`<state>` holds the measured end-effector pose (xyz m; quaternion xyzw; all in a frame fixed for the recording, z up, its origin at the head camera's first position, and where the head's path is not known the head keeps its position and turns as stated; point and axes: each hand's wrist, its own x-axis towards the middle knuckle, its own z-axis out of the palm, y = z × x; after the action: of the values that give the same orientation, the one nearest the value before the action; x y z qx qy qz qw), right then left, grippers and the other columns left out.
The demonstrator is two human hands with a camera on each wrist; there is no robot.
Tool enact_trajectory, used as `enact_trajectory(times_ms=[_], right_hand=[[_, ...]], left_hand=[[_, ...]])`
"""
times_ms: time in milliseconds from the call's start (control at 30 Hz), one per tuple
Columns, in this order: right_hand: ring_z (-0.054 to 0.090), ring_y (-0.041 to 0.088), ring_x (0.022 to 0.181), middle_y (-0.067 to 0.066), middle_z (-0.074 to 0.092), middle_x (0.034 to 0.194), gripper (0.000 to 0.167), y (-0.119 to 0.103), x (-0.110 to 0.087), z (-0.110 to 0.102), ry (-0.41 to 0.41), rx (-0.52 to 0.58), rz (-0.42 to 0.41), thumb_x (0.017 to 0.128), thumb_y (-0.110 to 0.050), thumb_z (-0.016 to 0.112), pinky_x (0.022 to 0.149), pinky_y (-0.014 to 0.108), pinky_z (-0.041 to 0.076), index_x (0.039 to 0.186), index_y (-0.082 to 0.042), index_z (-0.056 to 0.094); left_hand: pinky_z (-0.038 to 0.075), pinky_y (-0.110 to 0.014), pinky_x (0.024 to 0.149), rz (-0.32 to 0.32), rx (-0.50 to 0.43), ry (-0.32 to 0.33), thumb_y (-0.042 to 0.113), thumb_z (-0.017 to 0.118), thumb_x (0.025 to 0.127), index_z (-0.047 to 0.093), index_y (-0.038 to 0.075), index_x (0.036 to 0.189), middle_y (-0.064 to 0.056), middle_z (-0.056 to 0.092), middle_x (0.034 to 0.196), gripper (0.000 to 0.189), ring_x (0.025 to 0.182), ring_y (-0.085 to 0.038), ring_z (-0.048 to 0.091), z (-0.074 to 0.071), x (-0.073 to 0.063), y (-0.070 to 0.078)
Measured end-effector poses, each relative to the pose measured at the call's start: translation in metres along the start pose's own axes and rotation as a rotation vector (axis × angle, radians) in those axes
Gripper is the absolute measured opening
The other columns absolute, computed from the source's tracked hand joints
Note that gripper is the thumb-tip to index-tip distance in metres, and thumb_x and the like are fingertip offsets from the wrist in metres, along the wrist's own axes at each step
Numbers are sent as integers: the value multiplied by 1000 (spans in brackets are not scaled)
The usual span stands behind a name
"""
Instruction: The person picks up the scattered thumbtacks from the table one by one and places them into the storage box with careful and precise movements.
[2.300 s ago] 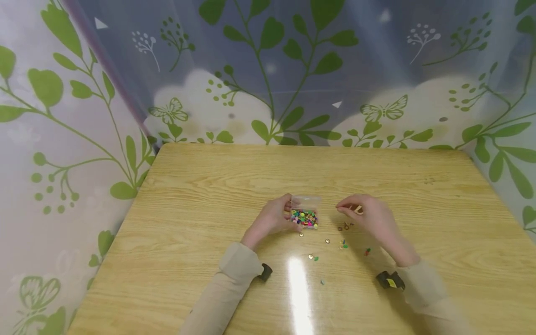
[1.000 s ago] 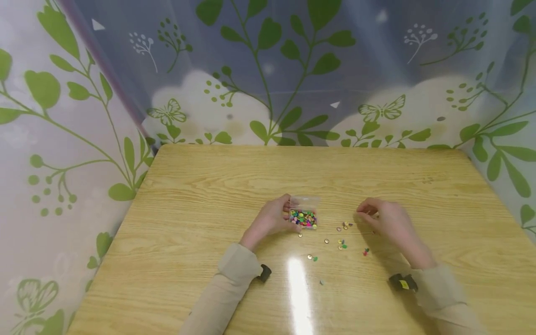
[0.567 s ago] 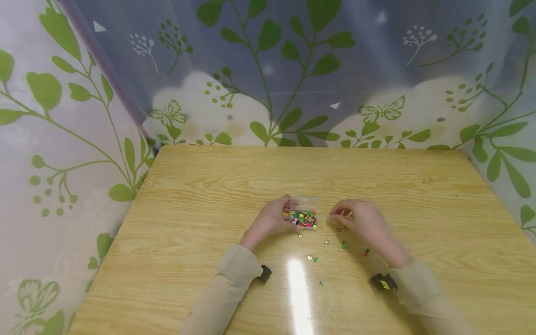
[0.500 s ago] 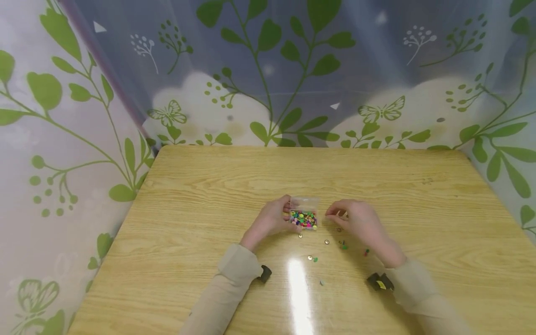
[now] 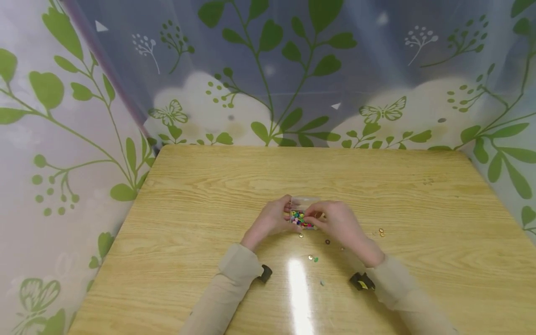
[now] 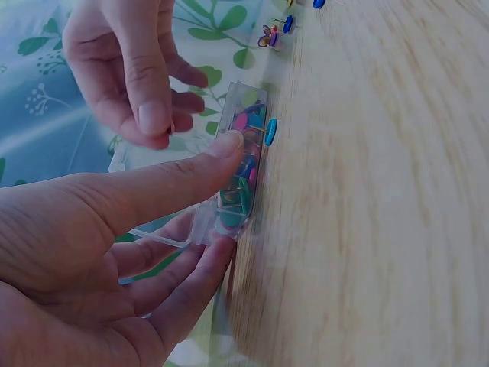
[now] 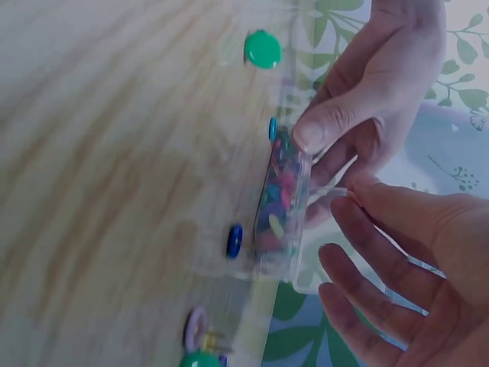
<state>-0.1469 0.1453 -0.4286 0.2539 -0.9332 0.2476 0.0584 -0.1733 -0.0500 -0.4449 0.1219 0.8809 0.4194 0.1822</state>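
Observation:
My left hand [image 5: 272,217] holds a small clear plastic box [image 7: 281,200] by its side, thumb on the near edge and fingers beneath and behind. The hinged lid [image 5: 304,202] stands up at the back. Colourful thumbtacks [image 5: 296,217] fill the box. Over its right part reaches my right hand [image 5: 339,225], thumb and forefinger pinched together above the tacks. A sliver of a thumbtack [image 7: 350,193] shows between those fingertips, most of it hidden; the other fingers are loosely bent. Close beside the box lies a teal thumbtack [image 6: 271,131] on the table.
Loose thumbtacks lie on the wooden table [image 5: 209,186]: a brass one [image 5: 310,257] next to a green one [image 5: 316,259], a pale one [image 5: 322,282] nearer me, and a few brass ones [image 5: 381,231] right of my right hand. A leaf-patterned curtain [image 5: 234,116] borders the far edge.
The right hand went out to the right, then came back left with fingertips pinched and is now over the box. The left hand and box have stayed in place.

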Motion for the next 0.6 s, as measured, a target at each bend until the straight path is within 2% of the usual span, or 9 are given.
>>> enact_trajectory(times_ms=[167,300,500,600], right_hand=[[69,11,74,-3,76,84,8,0,-1,2,-16,14,17,87,-15,80,67,30,57,95,-13,80],[68,11,74,-2,76,85,9,6,-5,-3,6,8,33,90,-18,78,66,30,56,97,-13,80],[68,16,74,3,77,91,9,24,-15,-22,53,-22,78,92,-18,75,57,28,51,98,-13,79],[70,19,76,5,77,94,11,36,-23,-36,75,-41,115,94,-20,73,60,33,54,99,-12,79]], left_hand=[[55,-39,95,7,8,-2,17,91,76,60,14,131,-13,63,129,63,111,-27,67,0,0,0],[55,-39,95,15,5,2,16,91,75,60,13,130,-13,64,129,63,111,-27,66,0,-1,1],[55,-38,95,10,-10,7,14,91,74,61,11,128,-13,64,126,62,109,-26,66,0,-1,2],[54,-37,96,3,-11,4,14,91,74,61,11,128,-12,63,126,62,109,-26,66,0,-1,2]])
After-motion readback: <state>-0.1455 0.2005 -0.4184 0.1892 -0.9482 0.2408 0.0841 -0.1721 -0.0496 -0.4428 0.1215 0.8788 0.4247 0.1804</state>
